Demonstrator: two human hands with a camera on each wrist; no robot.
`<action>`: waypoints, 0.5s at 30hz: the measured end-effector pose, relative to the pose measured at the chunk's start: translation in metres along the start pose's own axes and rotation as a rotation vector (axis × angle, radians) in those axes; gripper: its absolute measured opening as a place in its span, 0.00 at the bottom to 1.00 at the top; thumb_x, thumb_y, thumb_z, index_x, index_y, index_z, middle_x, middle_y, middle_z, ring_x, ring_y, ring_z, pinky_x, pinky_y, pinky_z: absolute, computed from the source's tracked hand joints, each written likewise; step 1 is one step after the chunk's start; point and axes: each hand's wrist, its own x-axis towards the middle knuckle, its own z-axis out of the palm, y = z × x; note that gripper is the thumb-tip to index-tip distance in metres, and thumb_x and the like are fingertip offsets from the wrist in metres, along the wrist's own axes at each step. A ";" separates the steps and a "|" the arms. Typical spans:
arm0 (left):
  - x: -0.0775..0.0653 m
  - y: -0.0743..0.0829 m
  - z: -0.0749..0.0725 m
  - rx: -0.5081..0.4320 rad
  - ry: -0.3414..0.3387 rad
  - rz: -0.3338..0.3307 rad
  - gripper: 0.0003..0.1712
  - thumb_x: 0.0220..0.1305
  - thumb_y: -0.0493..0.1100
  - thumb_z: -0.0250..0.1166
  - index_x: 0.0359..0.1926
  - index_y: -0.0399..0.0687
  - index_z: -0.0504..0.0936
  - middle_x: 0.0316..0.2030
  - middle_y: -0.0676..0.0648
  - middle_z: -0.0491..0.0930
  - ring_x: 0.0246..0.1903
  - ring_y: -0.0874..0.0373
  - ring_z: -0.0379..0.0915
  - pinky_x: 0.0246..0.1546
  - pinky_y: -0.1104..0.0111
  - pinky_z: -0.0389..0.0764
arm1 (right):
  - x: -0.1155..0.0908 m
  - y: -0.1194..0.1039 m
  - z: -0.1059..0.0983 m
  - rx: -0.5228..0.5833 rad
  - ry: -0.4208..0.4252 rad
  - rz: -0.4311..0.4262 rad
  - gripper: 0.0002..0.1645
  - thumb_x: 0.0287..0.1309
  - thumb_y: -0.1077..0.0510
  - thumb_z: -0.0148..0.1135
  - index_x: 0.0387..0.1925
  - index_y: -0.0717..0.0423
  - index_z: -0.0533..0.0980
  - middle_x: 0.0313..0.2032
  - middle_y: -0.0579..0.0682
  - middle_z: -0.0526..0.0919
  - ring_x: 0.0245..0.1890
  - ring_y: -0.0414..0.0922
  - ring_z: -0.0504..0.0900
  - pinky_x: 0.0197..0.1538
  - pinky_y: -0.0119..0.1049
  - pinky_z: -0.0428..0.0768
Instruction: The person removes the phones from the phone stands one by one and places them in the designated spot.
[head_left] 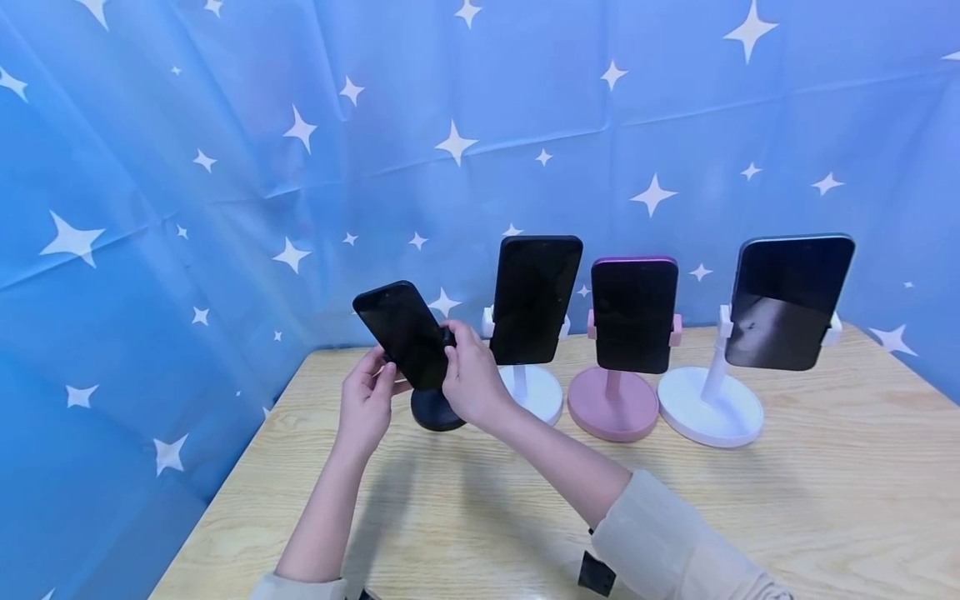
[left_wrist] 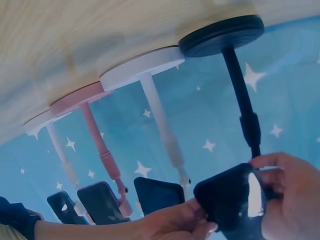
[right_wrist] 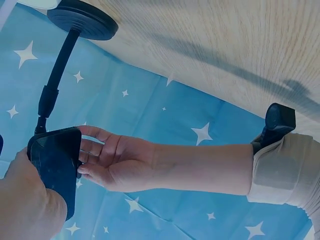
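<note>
A black phone [head_left: 405, 337] stands tilted at the head of a black phone stand [head_left: 435, 410], its dark screen facing me. My left hand [head_left: 367, 396] holds the phone's left side, with the thumb in front by a small black clamp end and the fingers partly behind. On the opposite side, my right hand [head_left: 474, 375] grips the phone's right edge near the other clamp end. Both hands flank the phone in the left wrist view, where the stand's pole [left_wrist: 240, 90] rises to it. From the right wrist view, the left fingers [right_wrist: 95, 145] reach behind the phone's edge.
Right of the hands, a white stand [head_left: 543, 396] holds a black phone, a pink stand [head_left: 612, 408] a pink-edged phone, and another white stand [head_left: 711, 408] a larger phone. A blue star-patterned cloth [head_left: 450, 83] hangs behind the wooden table [head_left: 840, 475].
</note>
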 end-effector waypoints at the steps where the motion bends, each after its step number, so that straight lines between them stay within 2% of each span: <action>1: -0.001 0.000 0.000 -0.002 0.003 -0.001 0.18 0.67 0.28 0.45 0.56 0.30 0.68 0.48 0.33 0.73 0.36 0.66 0.78 0.39 0.68 0.80 | -0.001 0.000 0.000 0.001 0.000 -0.005 0.18 0.65 0.69 0.41 0.56 0.69 0.62 0.54 0.63 0.70 0.53 0.55 0.72 0.56 0.45 0.71; 9: -0.008 0.002 0.000 -0.025 0.007 -0.019 0.18 0.65 0.25 0.45 0.54 0.30 0.69 0.45 0.36 0.73 0.35 0.62 0.79 0.37 0.67 0.80 | -0.007 0.004 -0.004 -0.011 0.059 -0.108 0.17 0.62 0.70 0.44 0.53 0.68 0.66 0.49 0.62 0.74 0.45 0.54 0.76 0.52 0.45 0.74; 15: -0.016 0.008 -0.002 -0.037 -0.043 0.054 0.18 0.64 0.24 0.46 0.54 0.27 0.67 0.42 0.46 0.75 0.32 0.64 0.79 0.35 0.66 0.81 | -0.011 0.005 -0.010 0.012 0.063 -0.156 0.17 0.61 0.72 0.44 0.52 0.70 0.66 0.49 0.63 0.74 0.46 0.54 0.76 0.51 0.44 0.75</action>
